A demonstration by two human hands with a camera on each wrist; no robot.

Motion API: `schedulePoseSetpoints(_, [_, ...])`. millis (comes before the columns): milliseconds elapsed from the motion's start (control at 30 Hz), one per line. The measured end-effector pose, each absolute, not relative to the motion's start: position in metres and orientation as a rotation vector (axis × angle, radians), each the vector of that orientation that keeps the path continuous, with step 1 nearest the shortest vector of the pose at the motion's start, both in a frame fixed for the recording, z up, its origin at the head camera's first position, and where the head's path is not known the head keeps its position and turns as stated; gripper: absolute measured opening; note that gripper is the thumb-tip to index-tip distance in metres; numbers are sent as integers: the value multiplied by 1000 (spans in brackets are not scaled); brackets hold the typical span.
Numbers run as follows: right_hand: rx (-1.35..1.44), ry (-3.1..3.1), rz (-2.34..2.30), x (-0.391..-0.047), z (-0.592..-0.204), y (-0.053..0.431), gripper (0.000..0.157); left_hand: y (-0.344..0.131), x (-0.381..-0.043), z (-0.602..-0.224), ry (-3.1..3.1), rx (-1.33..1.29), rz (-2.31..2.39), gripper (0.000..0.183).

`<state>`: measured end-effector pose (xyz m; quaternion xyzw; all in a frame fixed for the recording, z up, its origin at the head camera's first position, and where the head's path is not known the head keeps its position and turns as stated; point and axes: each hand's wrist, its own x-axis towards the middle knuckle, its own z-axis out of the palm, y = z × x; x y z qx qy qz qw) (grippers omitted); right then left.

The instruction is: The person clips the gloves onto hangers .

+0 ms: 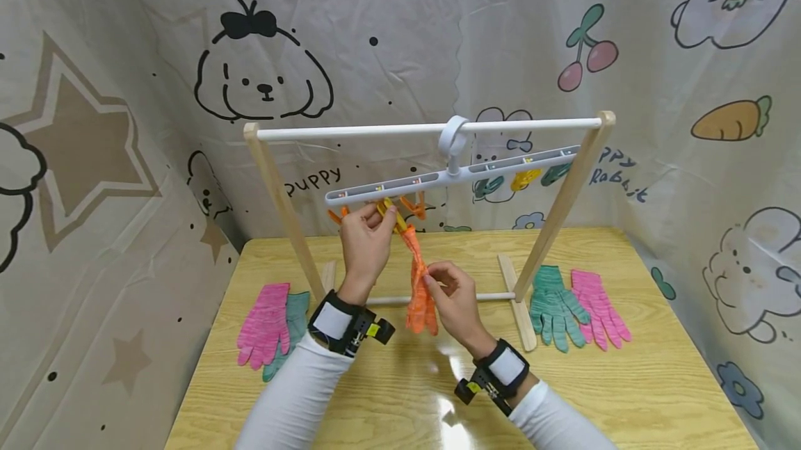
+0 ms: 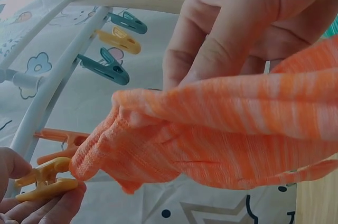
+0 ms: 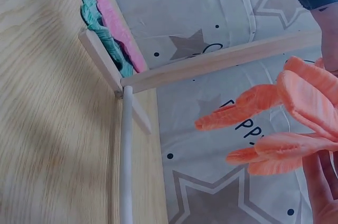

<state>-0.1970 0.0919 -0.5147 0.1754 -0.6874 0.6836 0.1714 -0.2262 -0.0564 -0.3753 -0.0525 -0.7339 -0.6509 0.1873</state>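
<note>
An orange striped knit glove (image 1: 421, 304) hangs fingers down below a white clip hanger (image 1: 388, 190). My left hand (image 1: 365, 243) pinches the handles of a yellow clip (image 2: 48, 188) at the hanger's left half. In the left wrist view, the glove's cuff meets the yellow clip's jaws; how deep it sits between them cannot be told. My right hand (image 1: 455, 299) pinches the glove's side about midway down. An orange clip (image 1: 415, 207) hangs beside the yellow one, and another orange clip (image 1: 338, 215) is partly hidden behind my left hand.
The tilted hanger hooks over the white bar (image 1: 350, 131) of a wooden-legged rack. Teal (image 1: 491, 187) and yellow (image 1: 524, 179) clips hang at its right. Pink (image 1: 265, 321) and teal (image 1: 297, 325) gloves lie left; teal (image 1: 553, 307) and pink (image 1: 597, 304) gloves lie right.
</note>
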Motion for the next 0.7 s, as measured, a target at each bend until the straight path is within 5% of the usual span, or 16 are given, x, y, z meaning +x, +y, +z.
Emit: schedulePoseSetpoints(700, [523, -1920, 1400, -198, -519, 86, 16, -58, -245, -398, -2089, -109, -1820, 25])
